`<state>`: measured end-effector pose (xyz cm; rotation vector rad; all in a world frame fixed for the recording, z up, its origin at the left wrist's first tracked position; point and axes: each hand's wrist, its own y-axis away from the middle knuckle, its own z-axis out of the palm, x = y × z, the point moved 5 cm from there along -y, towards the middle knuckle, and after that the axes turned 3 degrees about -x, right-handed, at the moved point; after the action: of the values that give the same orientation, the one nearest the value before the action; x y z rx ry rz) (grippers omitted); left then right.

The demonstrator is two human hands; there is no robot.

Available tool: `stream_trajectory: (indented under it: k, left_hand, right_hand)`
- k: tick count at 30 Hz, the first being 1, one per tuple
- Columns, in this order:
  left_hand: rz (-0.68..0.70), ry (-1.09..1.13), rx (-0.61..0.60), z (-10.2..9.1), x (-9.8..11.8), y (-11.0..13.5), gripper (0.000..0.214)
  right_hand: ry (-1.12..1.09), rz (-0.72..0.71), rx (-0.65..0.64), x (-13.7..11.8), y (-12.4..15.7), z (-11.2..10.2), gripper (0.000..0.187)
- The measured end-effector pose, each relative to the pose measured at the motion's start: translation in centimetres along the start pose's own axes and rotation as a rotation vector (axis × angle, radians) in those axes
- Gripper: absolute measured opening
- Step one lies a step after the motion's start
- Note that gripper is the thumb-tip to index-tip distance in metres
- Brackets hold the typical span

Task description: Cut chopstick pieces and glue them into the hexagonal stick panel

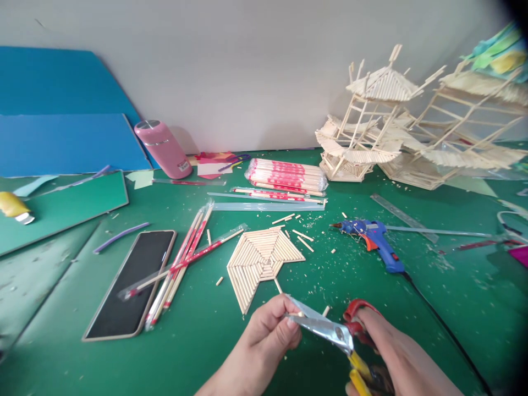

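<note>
My left hand [268,333] is closed in a pinch on a short wooden stick [300,314] at the bottom centre. My right hand [396,352] grips red-and-yellow-handled scissors [330,329], whose silver blades meet at the stick beside my left fingertips. Just beyond them a flat, fan-shaped panel of glued sticks [260,259] lies on the green table [206,341].
A blue glue gun [377,242] lies right of the panel, its cord running off right. Wrapped chopsticks [181,264], a phone [132,283], a chopstick pack [286,176], a pink flask [163,147], a ruler [402,217] and stick-built pavilions [371,126] are around. Stick offcuts litter the table.
</note>
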<state>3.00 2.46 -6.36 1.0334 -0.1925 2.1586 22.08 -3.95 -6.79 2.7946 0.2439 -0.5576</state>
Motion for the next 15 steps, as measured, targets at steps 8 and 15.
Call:
stream_trajectory:
  k: [8,15]
  left_hand:
    - [0.008,-0.021,0.000,0.1,0.3,0.0,0.022]
    - [0.006,-0.059,0.025,-0.1,0.5,0.0,0.021]
  right_hand:
    - [0.024,-0.057,0.004,-0.9,-0.2,-0.2,0.071]
    - [-0.095,0.027,0.004,-1.3,-0.5,-0.5,0.065]
